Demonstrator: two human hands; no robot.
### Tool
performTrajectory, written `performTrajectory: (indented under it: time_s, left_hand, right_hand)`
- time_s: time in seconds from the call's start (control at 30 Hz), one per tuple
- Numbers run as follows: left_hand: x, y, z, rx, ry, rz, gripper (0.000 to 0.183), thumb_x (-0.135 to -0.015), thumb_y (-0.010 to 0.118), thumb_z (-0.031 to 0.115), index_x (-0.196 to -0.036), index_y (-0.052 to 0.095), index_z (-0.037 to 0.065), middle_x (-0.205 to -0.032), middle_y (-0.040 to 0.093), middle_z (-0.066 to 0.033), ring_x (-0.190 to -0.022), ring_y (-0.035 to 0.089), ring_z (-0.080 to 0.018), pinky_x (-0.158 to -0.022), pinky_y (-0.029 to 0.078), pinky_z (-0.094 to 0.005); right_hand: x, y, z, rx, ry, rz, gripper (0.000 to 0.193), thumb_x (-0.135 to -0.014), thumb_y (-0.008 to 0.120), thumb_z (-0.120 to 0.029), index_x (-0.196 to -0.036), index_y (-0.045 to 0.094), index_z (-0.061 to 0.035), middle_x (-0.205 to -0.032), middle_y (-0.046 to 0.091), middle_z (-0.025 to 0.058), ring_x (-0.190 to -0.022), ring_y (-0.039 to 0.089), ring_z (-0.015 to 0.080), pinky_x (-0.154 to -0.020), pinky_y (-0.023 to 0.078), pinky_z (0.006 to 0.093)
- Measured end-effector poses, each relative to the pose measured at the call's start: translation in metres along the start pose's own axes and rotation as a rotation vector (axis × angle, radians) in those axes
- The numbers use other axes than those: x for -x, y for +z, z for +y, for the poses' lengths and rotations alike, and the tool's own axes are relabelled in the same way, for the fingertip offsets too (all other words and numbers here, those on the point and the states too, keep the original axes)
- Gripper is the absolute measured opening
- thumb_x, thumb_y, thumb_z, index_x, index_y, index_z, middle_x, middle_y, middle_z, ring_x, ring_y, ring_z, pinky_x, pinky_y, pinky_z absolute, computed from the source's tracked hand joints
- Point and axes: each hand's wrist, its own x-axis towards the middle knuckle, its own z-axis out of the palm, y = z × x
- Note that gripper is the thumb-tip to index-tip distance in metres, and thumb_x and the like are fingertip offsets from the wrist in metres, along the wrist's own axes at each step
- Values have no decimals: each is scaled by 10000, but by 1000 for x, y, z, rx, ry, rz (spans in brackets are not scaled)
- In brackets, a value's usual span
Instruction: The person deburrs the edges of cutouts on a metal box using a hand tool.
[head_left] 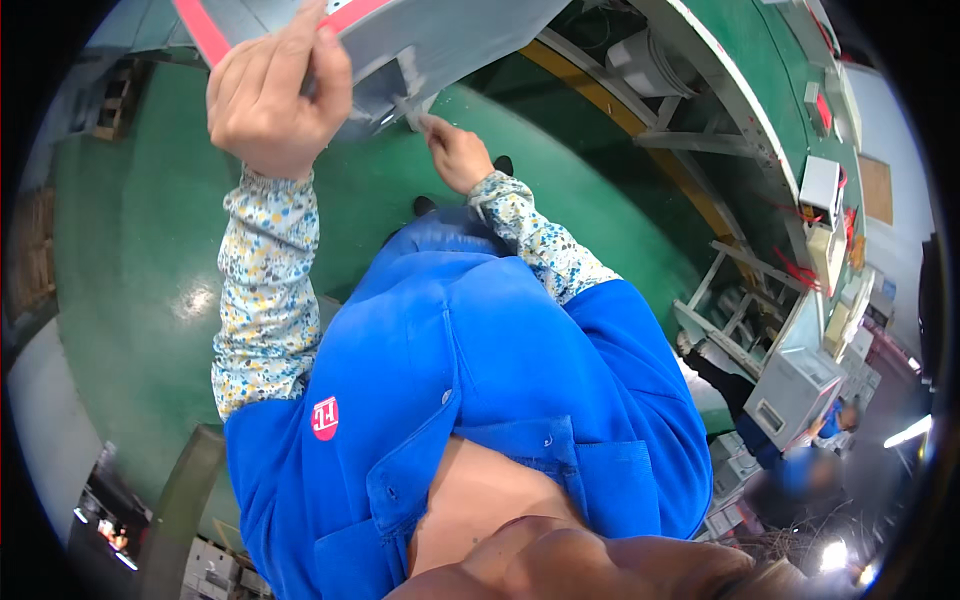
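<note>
Left hand (278, 108): fingers closed over the red-edged rim (203, 35) of a grey metal box (480, 48), thumb on the near side. Right hand (462, 158): below the box's near side, fingers drawn together beside a pale thin piece (408, 108); blur prevents confirming whether that piece is gripped. Both hands are bare. The box is partly cut off by the view; its support cannot be determined. A dark recess (378, 92) lies in the box's near side. To the right of the box stands a desk (735, 45), with a white bucket (648, 65) beneath it.

Risk assessment: should the box be unsecured, a one-sided pull by the left hand could tilt or shift it. The metal rim may cut bare fingers if the grip slips. The right hand could be pinched or scraped at the recess, particularly if the box moves while the fingers are close.
</note>
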Motion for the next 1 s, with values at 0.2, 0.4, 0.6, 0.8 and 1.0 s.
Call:
performTrajectory:
  time_s: [0.2, 0.4, 0.6, 0.8, 1.0]
  left_hand:
    - [-1, 0, 2, -30, 40, -31, 194, -762, 534, 75, -878, 680, 24, -854, 684, -41, -745, 654, -157, -724, 488, -268]
    - [-1, 1, 4, -51, 32, -46, 230, -803, 478, 60, -933, 654, -15, -886, 680, -65, -841, 652, -219, -774, 489, -316]
    - [0, 0, 2, -26, 13, -66, 230, -801, 471, 46, -928, 646, -33, -881, 681, -68, -841, 651, -220, -783, 487, -315]
    - [-1, -2, 4, -55, -3, -89, 231, -793, 471, 42, -921, 643, -45, -856, 683, -74, -833, 652, -214, -787, 484, -305]
    - [-4, 1, 9, -48, 8, -77, 241, -818, 468, 42, -966, 623, -68, -829, 682, -98, -803, 636, -188, -795, 473, -297]
  right_hand:
    - [-3, 17, -41, 186, 39, -89, 305, -857, 458, -169, -1151, 534, -154, -713, 601, 191, -677, 582, 377, -649, 469, 452]
    - [-1, 18, -33, 7, 8, -126, 312, -846, 448, -143, -1154, 499, -135, -686, 599, 197, -649, 581, 390, -612, 463, 488]
    - [11, 6, -46, 246, -27, -215, 497, -746, 483, -60, -1236, 402, -81, -676, 612, 175, -647, 607, 361, -588, 464, 473]
    - [16, 17, -52, 233, -105, -201, 593, -692, 520, -39, -1258, 349, 6, -649, 612, 173, -616, 609, 351, -566, 468, 458]
    - [7, 12, -56, 191, -104, -185, 594, -702, 518, -46, -1266, 338, 5, -645, 602, 196, -614, 602, 371, -566, 469, 468]
